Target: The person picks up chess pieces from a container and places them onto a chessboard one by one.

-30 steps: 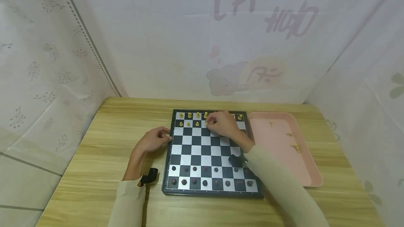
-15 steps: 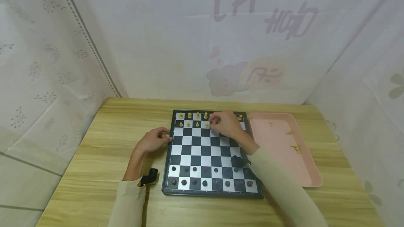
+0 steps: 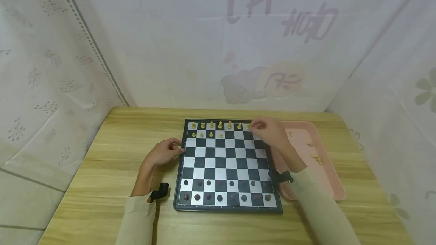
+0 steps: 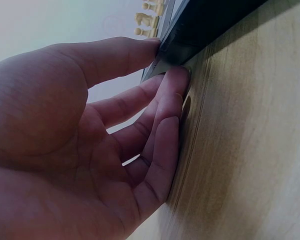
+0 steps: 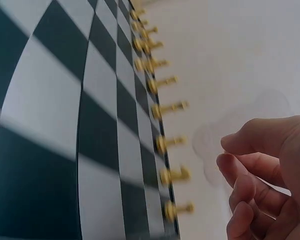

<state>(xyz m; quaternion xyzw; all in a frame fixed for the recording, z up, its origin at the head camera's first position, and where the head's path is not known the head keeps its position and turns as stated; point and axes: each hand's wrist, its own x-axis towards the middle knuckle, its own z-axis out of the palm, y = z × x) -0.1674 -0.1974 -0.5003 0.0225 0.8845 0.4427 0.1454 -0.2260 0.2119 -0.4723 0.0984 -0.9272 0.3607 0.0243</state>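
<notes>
My left hand (image 3: 164, 151) rests at the left edge of the chessboard (image 3: 228, 210); in the left wrist view its thumb (image 4: 120, 57) touches the dark side, the other fingers loosely bent beside it, low over the table. Above the back right corner hovers my right hand (image 3: 269, 129), and the right wrist view shows nothing between its thumb and index finger (image 5: 231, 165). Yellow chess pieces (image 3: 229, 125) line the back row. Before them stand several yellow pawns on the left half, the rightmost pawn (image 3: 220, 135) near mid-board.
Dark chess pieces (image 3: 219, 198) fill two rows at the near side. To the board's right, partly under my right forearm, a pink tray (image 3: 323, 179) holds several loose yellow pieces (image 3: 316, 158). A wooden table (image 3: 129, 139) bears everything, with a patterned cloth (image 3: 170, 48) behind.
My right hand has let go of a yellow pawn in the second row and moved right, uncovering back-row pieces. The left hand stays at the board's edge.
</notes>
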